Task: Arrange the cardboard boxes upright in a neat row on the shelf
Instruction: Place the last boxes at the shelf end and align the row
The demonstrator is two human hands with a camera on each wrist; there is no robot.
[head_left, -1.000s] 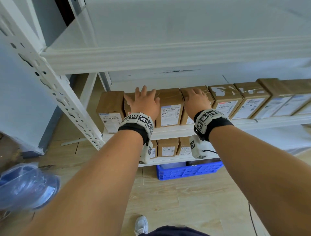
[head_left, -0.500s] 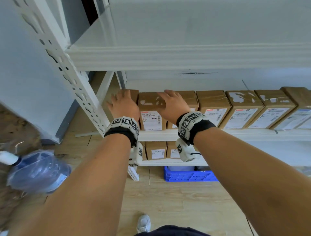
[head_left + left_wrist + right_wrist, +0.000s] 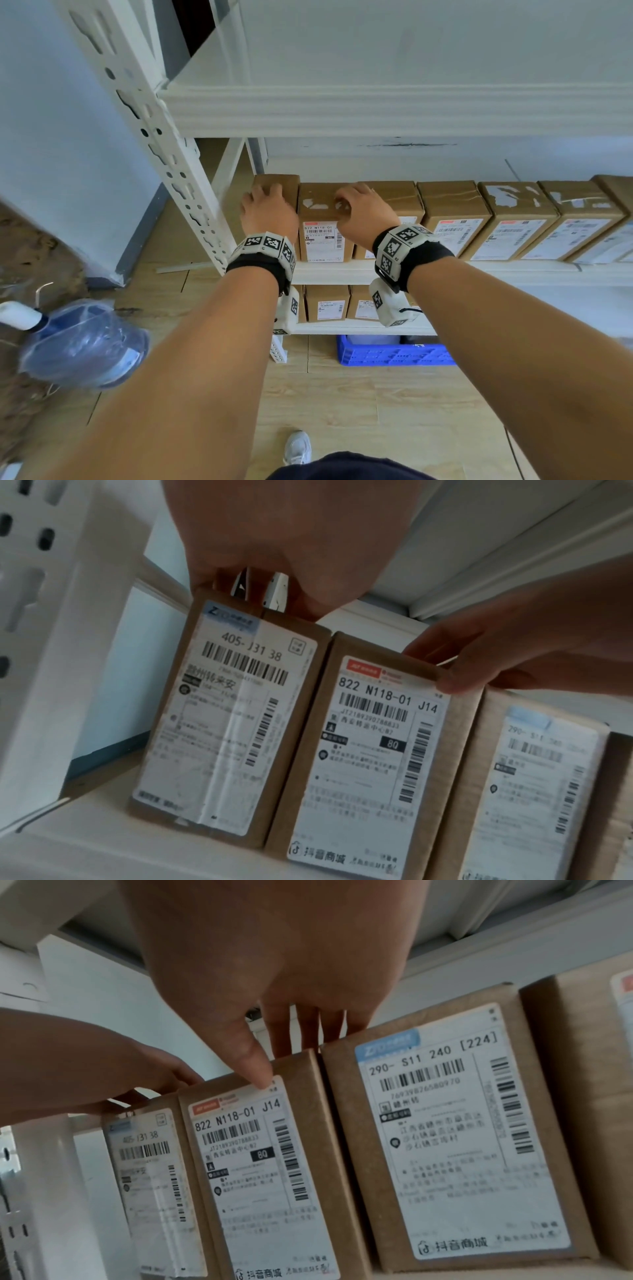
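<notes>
where boxes [image 3: 452, 219] crowd the shelf [image 3: 479, 272], white upright [image 3: 164, 144] just left

Pale wood-plank floor [image 3: 359, 404] is seen below, lit evenly by soft daylight. A white metal rack is set against a grey-white wall [image 3: 445, 41]; its slotted upright post [image 3: 161, 137] is angled across the left, w/ a ribbed white beam [image 3: 394, 111] run across the top. A dark scuff is marked on the wall panel behind. A blue plastic crate [image 3: 394, 354] is tucked at floor level under the rack. At left, a blue water jug [image 3: 82, 342] is laid on its side beside a brown, mottled patch of ground; a pale blue-white panel w/ dark grey base is seen behind it.
</notes>
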